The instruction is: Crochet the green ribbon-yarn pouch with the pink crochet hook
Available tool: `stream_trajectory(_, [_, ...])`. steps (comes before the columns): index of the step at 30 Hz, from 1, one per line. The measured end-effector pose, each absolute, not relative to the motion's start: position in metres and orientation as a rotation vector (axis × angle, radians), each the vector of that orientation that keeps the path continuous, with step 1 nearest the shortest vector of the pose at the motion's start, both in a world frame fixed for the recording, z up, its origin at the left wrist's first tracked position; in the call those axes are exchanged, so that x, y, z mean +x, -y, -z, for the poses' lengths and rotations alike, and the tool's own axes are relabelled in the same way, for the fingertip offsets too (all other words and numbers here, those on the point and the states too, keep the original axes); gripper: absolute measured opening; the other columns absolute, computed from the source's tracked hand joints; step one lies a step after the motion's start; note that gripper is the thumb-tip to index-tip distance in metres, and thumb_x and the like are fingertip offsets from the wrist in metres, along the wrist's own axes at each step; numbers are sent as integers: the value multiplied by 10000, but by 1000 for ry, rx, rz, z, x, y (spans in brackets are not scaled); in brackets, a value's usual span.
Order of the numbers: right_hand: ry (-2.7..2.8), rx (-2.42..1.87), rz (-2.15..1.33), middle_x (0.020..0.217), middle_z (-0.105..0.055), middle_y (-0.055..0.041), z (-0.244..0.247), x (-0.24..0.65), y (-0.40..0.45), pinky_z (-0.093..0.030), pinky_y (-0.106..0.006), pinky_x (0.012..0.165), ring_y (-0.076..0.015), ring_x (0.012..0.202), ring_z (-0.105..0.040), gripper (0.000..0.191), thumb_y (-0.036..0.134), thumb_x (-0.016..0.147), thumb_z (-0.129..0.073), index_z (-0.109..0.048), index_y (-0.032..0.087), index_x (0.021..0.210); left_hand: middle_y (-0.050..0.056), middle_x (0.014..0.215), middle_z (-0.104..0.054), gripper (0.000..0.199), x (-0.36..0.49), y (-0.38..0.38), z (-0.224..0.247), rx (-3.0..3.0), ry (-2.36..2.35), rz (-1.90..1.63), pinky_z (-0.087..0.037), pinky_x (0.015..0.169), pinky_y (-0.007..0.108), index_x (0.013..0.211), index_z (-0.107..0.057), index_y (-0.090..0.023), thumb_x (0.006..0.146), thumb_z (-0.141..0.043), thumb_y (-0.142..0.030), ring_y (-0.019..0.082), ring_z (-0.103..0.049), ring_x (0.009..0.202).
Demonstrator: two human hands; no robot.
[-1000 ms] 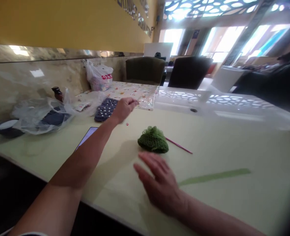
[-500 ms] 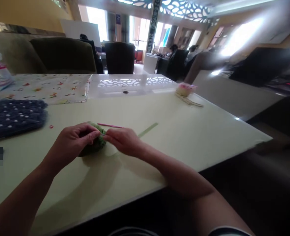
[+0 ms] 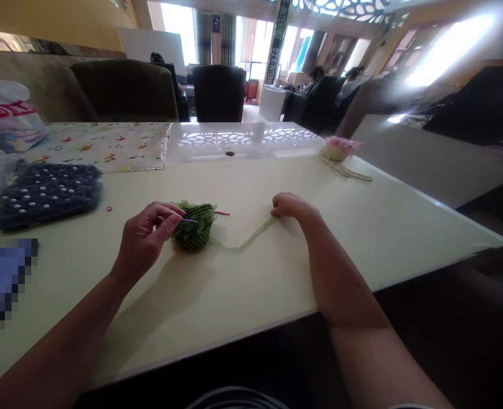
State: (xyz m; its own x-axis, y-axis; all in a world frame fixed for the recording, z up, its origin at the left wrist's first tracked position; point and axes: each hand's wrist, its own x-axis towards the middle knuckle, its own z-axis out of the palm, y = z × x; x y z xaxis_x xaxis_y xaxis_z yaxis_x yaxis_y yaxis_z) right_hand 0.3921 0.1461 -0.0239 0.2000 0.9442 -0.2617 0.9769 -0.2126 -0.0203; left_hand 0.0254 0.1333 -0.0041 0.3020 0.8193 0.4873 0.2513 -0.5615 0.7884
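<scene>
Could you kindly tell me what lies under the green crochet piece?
The pale table top shows around the green crochet piece, and a green ribbon runs out from it; what lies directly beneath is covered.

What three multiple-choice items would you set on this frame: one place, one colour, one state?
1. Where does the dark blue beaded mat lie relative to the crochet piece?
A. left of it
B. right of it
C. on top of it

2. What colour is the crochet piece?
A. red
B. white
C. green

3. Where is the right hand?
A. gripping the crochet piece
B. on the table at the end of the ribbon yarn
C. lifted clear of the table

1: A, the mat lies beyond the left hand, which holds the crochet hook.
2: C, its loops show green.
3: B, the hand sits at the yarn's far end, apart from the piece.
</scene>
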Motion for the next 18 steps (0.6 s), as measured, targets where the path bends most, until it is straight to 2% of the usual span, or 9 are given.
stream_trajectory(3, [-1886,2275,364,1053,-647,-66,27,385,-149,-502,-359,843,-174,937,-612,246,364,905,-614,-646,135,989,45,1028,-687,163,33,-125,4,2183,-896,-1051,-457,650,277,780,-648,-205,867,-612,-338,160,-600,784])
stream_trajectory(6, [-1938,2271,365,1035,-650,-74,26,382,-147,-490,-332,809,-174,919,-606,210,336,902,-603,-653,137,948,59,1040,-687,223,34,-127,6,2388,-832,-761,-474,735,309,729,-663,-217,866,-576,-370,217,-607,930])
stream_trajectory(8, [-1996,2272,372,1021,-658,-87,22,381,-144,-460,-299,759,-181,898,-601,173,297,882,-596,-672,144,912,55,894,-693,242,29,-136,5,2498,-871,-644,-460,741,323,722,-675,-232,856,-560,-397,231,-602,883])
stream_trajectory(10, [-2072,2266,391,1010,-665,-88,17,377,-142,-432,-281,717,-184,873,-596,170,297,866,-591,-685,157,890,42,744,-666,254,17,-149,4,2546,-992,-597,-435,671,316,709,-677,-246,831,-564,-438,223,-586,741])
stream_trajectory(13, [-2239,2228,425,984,-669,-71,11,361,-139,-426,-275,709,-181,855,-592,200,351,865,-599,-691,175,881,46,718,-672,281,-5,-169,3,2493,-1144,-585,-416,614,306,708,-688,-249,788,-585,-498,221,-576,665])
stream_trajectory(15, [-2389,2178,442,1011,-664,-58,12,341,-138,-443,-280,758,-180,892,-595,227,384,886,-587,-686,193,957,50,769,-696,311,-17,-180,5,2372,-1162,-555,-440,644,297,765,-706,-238,783,-598,-530,228,-605,715])
stream_trajectory(16, [-2487,2147,439,1071,-652,-56,15,328,-138,-451,-284,804,-179,937,-595,260,401,899,-580,-666,208,1052,49,791,-704,328,-21,-185,7,2303,-1155,-532,-452,664,292,796,-711,-231,783,-607,-542,228,-617,741])
stream_trajectory(18, [-2730,2082,395,1309,-545,-73,24,299,-136,-434,-300,941,-183,1118,-548,455,420,904,-597,-520,245,1316,42,804,-709,345,-26,-190,10,2196,-1135,-509,-467,693,282,821,-713,-220,775,-633,-552,219,-626,765])
